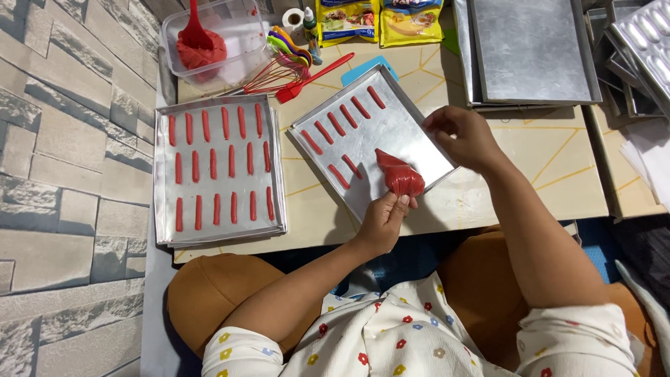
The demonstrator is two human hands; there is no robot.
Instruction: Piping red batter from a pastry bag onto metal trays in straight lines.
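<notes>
Piping bag (398, 174) over tray's bare half (408, 139)

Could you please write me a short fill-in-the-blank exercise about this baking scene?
1. The left hand holds a piping bag filled with ____ dough.
2. The right hand rests on the far edge of the tilted ____.
3. The full tray to the left carries ____ rows of strips.
4. The red spatula stands in a clear plastic ____.

Missing words: red; tray; three; container
</notes>
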